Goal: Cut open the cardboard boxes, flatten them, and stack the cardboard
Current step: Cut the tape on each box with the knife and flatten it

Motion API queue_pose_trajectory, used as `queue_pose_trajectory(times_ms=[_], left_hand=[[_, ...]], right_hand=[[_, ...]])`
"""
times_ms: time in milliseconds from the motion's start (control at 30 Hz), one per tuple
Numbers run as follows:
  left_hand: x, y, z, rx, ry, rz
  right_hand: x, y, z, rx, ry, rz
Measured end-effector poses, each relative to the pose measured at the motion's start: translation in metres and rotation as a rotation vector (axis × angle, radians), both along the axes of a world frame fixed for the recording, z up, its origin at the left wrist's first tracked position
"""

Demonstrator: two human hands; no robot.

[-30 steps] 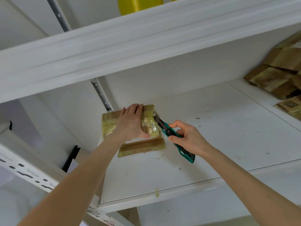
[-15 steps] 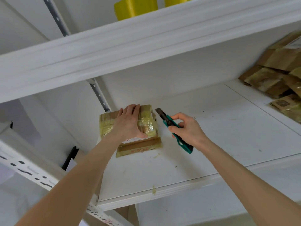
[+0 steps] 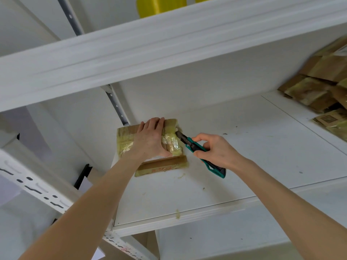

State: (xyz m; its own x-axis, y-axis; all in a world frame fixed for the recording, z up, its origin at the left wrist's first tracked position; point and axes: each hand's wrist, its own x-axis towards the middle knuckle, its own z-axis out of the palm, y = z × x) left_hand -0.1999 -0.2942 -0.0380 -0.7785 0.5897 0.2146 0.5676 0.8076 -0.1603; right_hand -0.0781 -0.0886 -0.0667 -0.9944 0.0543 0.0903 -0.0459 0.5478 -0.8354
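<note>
white shelf (image 3: 244, 166), scraps near its front edge. the right hand (image 3: 217, 152) wraps its fingers round a green knife (image 3: 197, 147), blade tip at the taped box (image 3: 125, 141) by the back left corner. the left hand (image 3: 150, 139) presses flat on top, so a slip could cut it.

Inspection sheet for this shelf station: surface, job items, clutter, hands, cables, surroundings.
Surface: white shelf, marked with specks.
Job's things: taped box at the shelf's left rear; teal knife, blade tip at the box's right edge; cardboard pile at the right end.
Clutter: scraps near the box; yellow rolls on the upper shelf.
Hands: left hand presses flat on the box; right hand grips the knife.
Cables: nothing seen.
Surroundings: slotted upright behind the box.
</note>
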Motion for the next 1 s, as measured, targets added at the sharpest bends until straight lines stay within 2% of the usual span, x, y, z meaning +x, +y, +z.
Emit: queue_pose_trajectory(times_ms=[167, 433, 500, 533, 600, 700, 833, 900, 967, 1000], left_hand=[[-0.002, 0.001, 0.005, -0.009, -0.023, 0.045], [-0.005, 0.021, 0.024, 0.004, 0.018, 0.250], [-0.010, 0.013, 0.030, -0.019, -0.076, 0.250], [-0.012, 0.003, 0.031, -0.030, -0.153, 0.254], [-0.016, -0.021, 0.032, -0.011, -0.290, 0.275], [-0.017, -0.040, 0.032, 0.049, -0.328, 0.251], [-0.017, -0.041, 0.029, 0.042, -0.284, 0.233], [-0.014, -0.040, 0.028, 0.035, -0.250, 0.238], [-0.011, -0.036, 0.027, 0.019, -0.226, 0.246], [-0.010, -0.032, 0.026, 0.010, -0.210, 0.252]], right_hand=[[0.011, 0.002, -0.007, 0.044, -0.048, 0.041], [-0.002, -0.014, -0.019, -0.545, -0.010, -0.253], [-0.010, -0.008, -0.021, -0.722, 0.000, -0.351], [-0.015, -0.004, -0.025, -0.727, 0.008, -0.403], [-0.027, 0.005, -0.037, -0.460, -0.014, -0.453], [-0.049, 0.012, -0.049, -0.018, -0.125, -0.388], [-0.066, 0.013, -0.058, 0.313, -0.285, -0.294], [-0.066, 0.010, -0.056, 0.464, -0.261, -0.319], [-0.063, -0.004, -0.045, 0.439, -0.140, -0.357], [-0.062, -0.015, -0.037, 0.272, -0.126, -0.347]])
